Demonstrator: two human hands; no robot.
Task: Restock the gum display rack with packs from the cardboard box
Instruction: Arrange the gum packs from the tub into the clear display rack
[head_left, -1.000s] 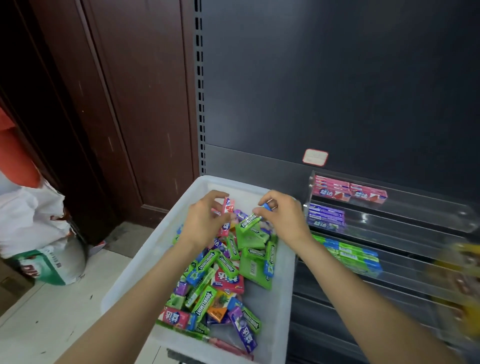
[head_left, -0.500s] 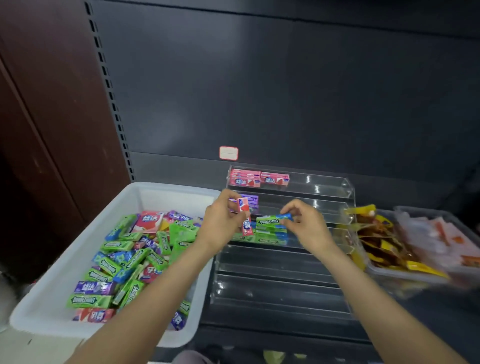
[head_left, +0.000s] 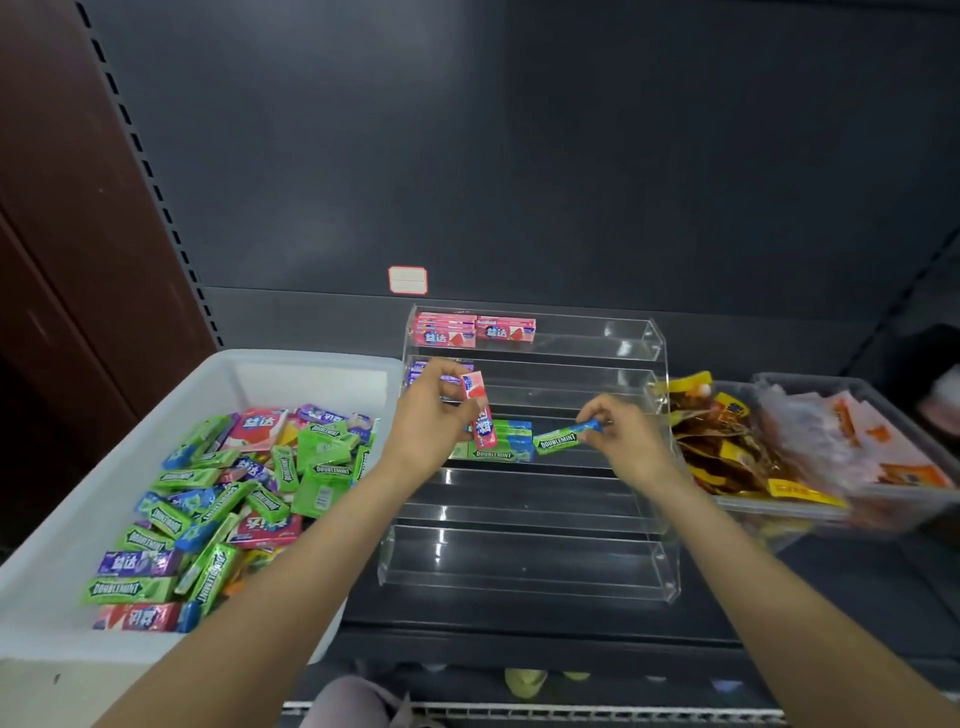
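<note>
Left hand (head_left: 426, 415) is pinching a glossy pink rectangular gum pack (head_left: 480, 410) upright; right hand (head_left: 623, 436) is gripping a green Doublemint stick pack (head_left: 563, 437) over the clear acrylic tiered rack (head_left: 649, 467).

Shop: gum rack (head_left: 530, 519), price tag (head_left: 408, 280)
</note>
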